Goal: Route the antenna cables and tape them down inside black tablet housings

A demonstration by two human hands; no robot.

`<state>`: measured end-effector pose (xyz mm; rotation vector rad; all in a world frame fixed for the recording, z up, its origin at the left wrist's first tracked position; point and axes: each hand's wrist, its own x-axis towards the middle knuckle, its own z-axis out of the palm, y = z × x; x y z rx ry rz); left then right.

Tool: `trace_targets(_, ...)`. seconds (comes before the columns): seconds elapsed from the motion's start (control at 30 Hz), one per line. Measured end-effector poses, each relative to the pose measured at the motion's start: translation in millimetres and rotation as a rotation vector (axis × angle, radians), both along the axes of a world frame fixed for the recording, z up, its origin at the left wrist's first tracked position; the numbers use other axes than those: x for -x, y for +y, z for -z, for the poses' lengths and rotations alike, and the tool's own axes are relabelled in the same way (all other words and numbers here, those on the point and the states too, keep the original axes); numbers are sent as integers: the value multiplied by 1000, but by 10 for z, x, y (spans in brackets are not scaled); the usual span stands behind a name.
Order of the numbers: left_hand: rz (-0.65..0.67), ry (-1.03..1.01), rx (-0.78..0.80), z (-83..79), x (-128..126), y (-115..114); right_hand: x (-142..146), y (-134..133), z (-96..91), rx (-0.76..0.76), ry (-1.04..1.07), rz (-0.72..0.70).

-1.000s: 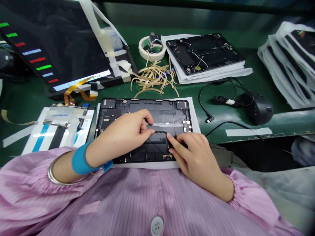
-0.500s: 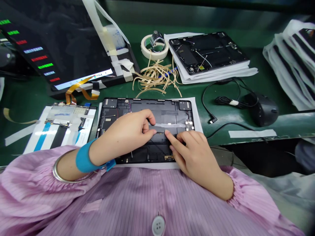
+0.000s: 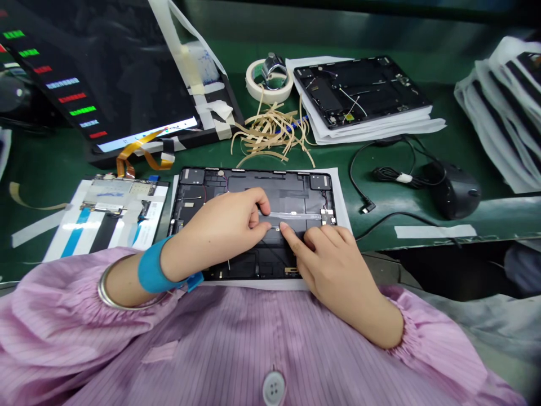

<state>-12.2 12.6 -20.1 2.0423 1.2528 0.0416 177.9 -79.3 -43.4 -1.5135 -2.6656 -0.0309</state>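
An opened black tablet housing (image 3: 274, 186) lies on white sheets in front of me. A grey flat strip (image 3: 302, 216) runs across its middle to a small connector board (image 3: 328, 217) at the right side. My left hand (image 3: 232, 225), with a blue wrist strap (image 3: 154, 268), reaches over the housing. Its fingers are curled, thumb and index close together at the strip's left end; anything between them is hidden. My right hand (image 3: 332, 265) rests at the housing's lower right, holding nothing. Its index finger stretches out, the tip touching the housing just below the strip.
A lit screen (image 3: 114, 73) stands at the back left, its orange ribbon cable leading to a taped panel (image 3: 114, 214). Behind the housing are a tape roll (image 3: 253, 90), tan strips (image 3: 274, 132) and another housing (image 3: 363, 90). A mouse (image 3: 454, 189) and coiled cable (image 3: 391, 175) lie right.
My right index fingertip has shifted slightly left, closer to my left thumb. My left hand stays nearly in the same place on the housing. The whole view has shifted a little.
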Motion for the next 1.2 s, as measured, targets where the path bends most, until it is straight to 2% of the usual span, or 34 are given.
trace_targets(0.23,52,-9,112,-109,128,74,36,-3,5,-22,-5,-29)
trace_targets(0.53,-42,-107,162,-80,388,65,96,29,0,-39,43,-8)
trace_targets(0.77,-43,-133,63,-87,406,47,245,90,-89,-44,92,36)
trace_targets(1.0,-63,-144,18,-27,463,27,269,125,-55,-56,107,-13)
trace_targets(1.2,-62,-123,-97,-24,499,-39,296,125,-37,-57,128,-41)
